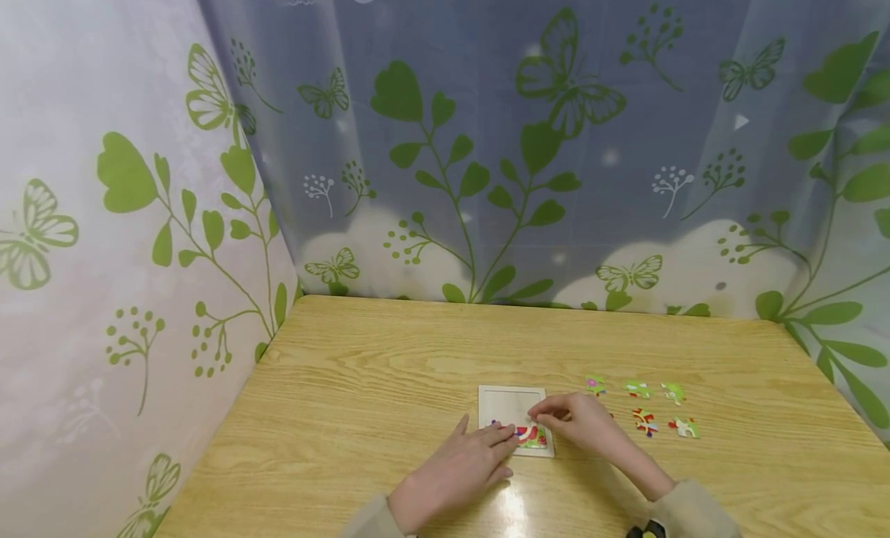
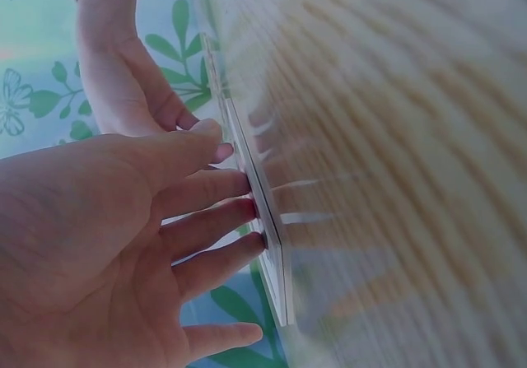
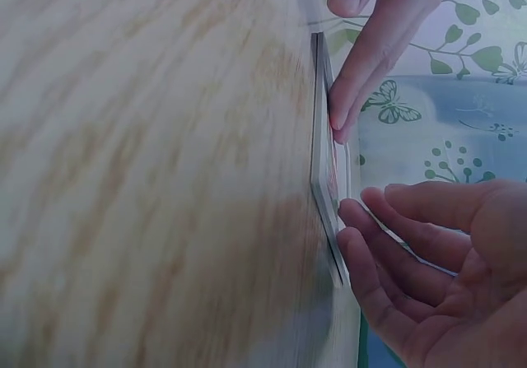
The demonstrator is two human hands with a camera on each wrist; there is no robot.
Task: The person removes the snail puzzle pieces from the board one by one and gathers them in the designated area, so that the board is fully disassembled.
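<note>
A square wooden puzzle tray lies on the table with brightly coloured jigsaw pieces along its near side. My left hand rests over the tray's near left part. Its fingers are extended, and the fingertips touch the pieces at the tray's edge. At the tray's right side is my right hand, thumb and fingers bent and drawn close together. Those fingertips sit right at the tray's rim beside the pieces; I cannot tell whether a piece is pinched between them.
Several loose jigsaw pieces lie on the wooden table right of the tray, one partly hidden behind the right hand. A dark object shows by the right sleeve. Patterned curtains hang behind and left of the table.
</note>
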